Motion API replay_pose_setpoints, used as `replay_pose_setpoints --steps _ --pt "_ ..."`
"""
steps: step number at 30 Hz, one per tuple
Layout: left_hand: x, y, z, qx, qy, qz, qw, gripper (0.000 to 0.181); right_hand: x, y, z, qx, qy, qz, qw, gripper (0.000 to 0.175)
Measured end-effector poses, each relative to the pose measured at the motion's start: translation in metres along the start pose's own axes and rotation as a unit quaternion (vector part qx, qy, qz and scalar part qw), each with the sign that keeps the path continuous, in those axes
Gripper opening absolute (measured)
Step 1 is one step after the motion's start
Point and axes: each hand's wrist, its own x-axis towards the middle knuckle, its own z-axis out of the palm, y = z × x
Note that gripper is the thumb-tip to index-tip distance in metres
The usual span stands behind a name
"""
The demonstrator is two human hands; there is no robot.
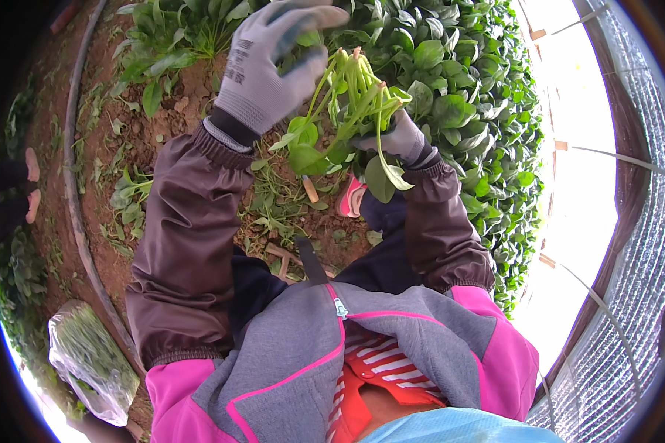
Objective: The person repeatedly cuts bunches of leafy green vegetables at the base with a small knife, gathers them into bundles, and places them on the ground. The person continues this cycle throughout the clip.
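Note:
In the head view my right hand (402,138), in a pale knit glove with a dark palm, grips a bunch of leafy greens (360,94), its cut stem ends pointing up. My left hand (280,66), gloved alike, is raised beside the bunch with fingers apart and slightly blurred; nothing shows in it. Below the bunch, a wooden handle (310,189) lies on the soil among loose leaves; its other end is hidden under the foliage. Dark brown sleeve covers reach both wrists.
Dense leafy plants (465,111) grow at the right, more greens (183,39) at the upper left. A grey hose (72,166) runs along the soil. A clear plastic bag of greens (91,354) lies lower left. Another person's feet (32,185) show at the left edge.

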Motion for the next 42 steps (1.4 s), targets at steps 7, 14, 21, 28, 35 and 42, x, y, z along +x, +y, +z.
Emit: replay_pose_setpoints --steps 7,14,21,28,35,42 --pt "-0.012 -0.045 -0.014 -0.163 0.04 -0.231 0.958 0.021 0.0 0.002 -0.005 0.028 -0.053 0.038 0.997 0.052" --pt "-0.014 -0.038 0.021 -0.309 -0.08 -0.177 0.931 0.076 0.003 -0.004 -0.003 0.077 -0.076 0.102 0.989 0.06" --pt "-0.021 -0.035 0.05 -0.16 -0.082 -0.158 0.971 0.123 0.01 -0.001 0.013 0.106 0.012 0.085 0.991 0.054" --pt "-0.021 -0.045 0.052 -0.122 -0.004 -0.144 0.982 0.095 0.012 -0.004 0.022 0.021 0.03 0.046 0.998 0.041" --pt "-0.014 -0.038 0.029 -0.216 -0.011 -0.181 0.96 0.085 -0.005 -0.053 -0.041 0.002 0.03 0.026 0.999 0.053" --pt "-0.008 -0.037 0.023 -0.134 -0.051 -0.147 0.979 0.072 0.0 -0.057 -0.053 -0.24 0.474 -0.296 0.793 0.05"
